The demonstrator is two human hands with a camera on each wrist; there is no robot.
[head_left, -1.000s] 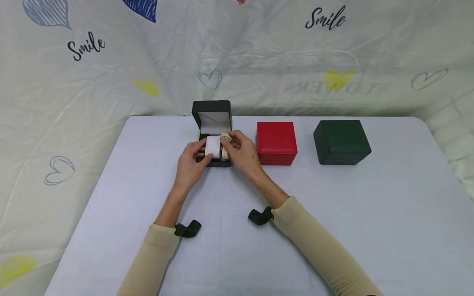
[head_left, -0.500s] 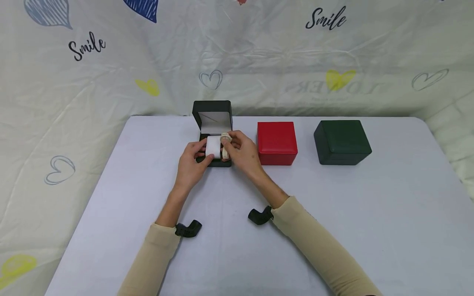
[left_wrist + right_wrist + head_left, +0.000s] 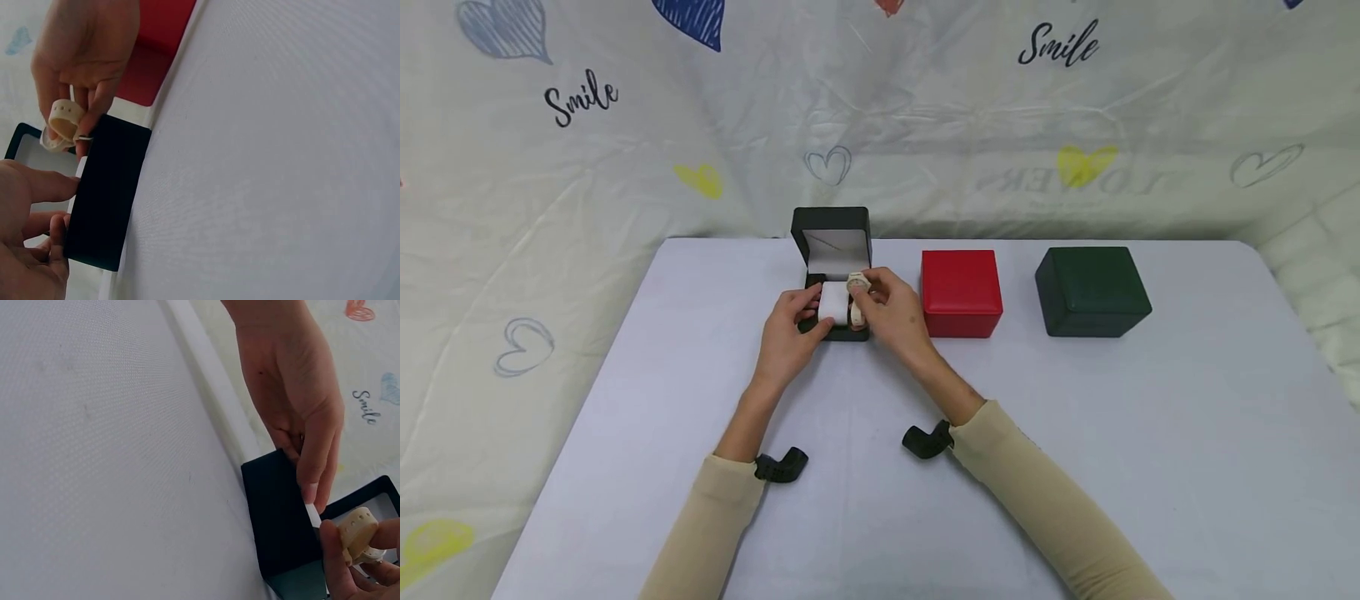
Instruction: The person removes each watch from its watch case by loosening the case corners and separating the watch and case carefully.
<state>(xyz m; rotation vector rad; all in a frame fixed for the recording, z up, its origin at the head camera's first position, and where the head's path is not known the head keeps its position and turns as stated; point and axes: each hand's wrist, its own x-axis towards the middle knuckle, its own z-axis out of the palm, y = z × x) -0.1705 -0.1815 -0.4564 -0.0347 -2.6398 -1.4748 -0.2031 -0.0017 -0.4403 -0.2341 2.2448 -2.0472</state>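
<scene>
A dark open watch box [image 3: 837,333] stands near the back of the table, its pale-lined lid [image 3: 831,218] raised. Between thumb and fingers my left hand [image 3: 784,332] pinches a white watch cushion [image 3: 833,303] at the box's left side. My right hand [image 3: 891,314] grips a cream wristwatch [image 3: 859,282] by its face, just right of the cushion. In the left wrist view the watch's strap [image 3: 66,114] curves in a loop with holes along it. The box's front wall [image 3: 107,194] hides the lower part of the cushion there.
A closed red box [image 3: 961,292] sits close to the right of the open one. Farther right is a closed dark green box [image 3: 1093,292]. The white table [image 3: 865,517] spreads in front, and a printed sheet [image 3: 925,133] hangs behind its back edge.
My left hand and the cushion have shifted slightly right, toward the watch. My right hand keeps its hold on the watch with hardly any movement. The head view has tilted a little.
</scene>
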